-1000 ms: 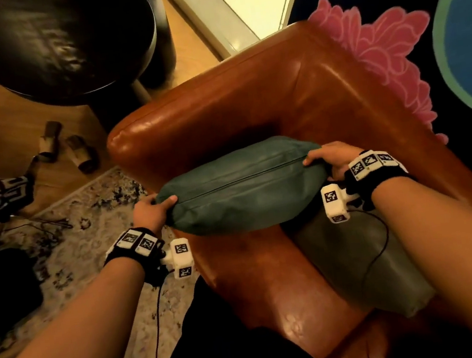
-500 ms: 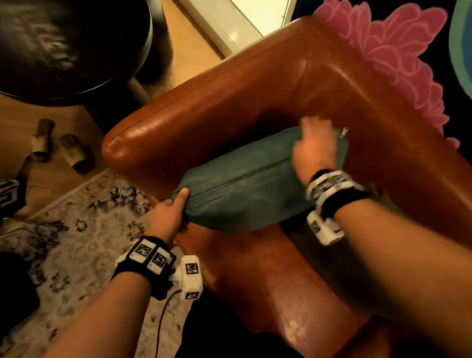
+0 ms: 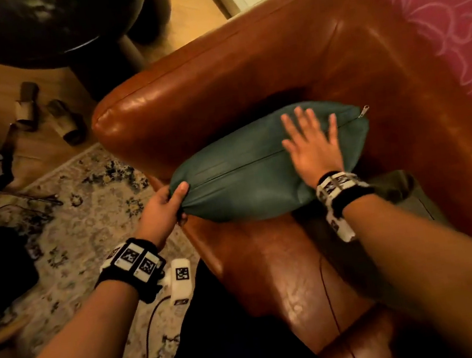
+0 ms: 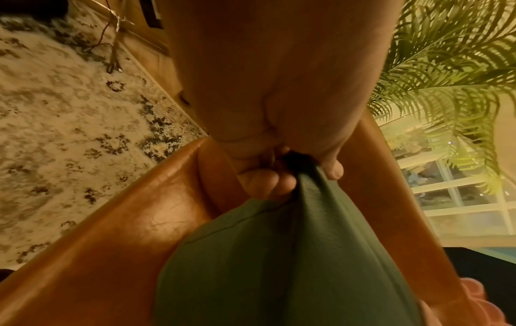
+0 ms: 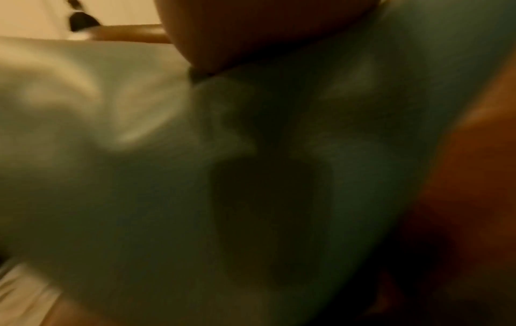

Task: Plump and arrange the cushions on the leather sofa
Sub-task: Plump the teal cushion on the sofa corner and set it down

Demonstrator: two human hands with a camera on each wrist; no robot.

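A teal cushion (image 3: pixel 246 177) stands on edge in the corner of the brown leather sofa (image 3: pixel 244 72), its zip seam facing up. My left hand (image 3: pixel 168 201) pinches the cushion's left corner; in the left wrist view the fingers (image 4: pixel 268 183) bunch the green fabric (image 4: pixel 293 264). My right hand (image 3: pixel 311 142) lies flat with spread fingers on the cushion's right top side. The right wrist view is blurred and filled by cushion fabric (image 5: pixel 195 176). A second grey-green cushion (image 3: pixel 406 204) lies on the seat under my right forearm.
A patterned rug (image 3: pixel 70 230) covers the floor left of the sofa, with cables on it. A dark round table (image 3: pixel 43 27) stands at the top left, slippers (image 3: pixel 46 116) beside it. A pink flower-shaped piece (image 3: pixel 447 15) lies behind the sofa back. A palm plant (image 4: pixel 446 66) shows by the window.
My right hand let go of the cushion's right end, swung over it and now lies flat and open on its top. The left hand keeps its hold on the left corner.
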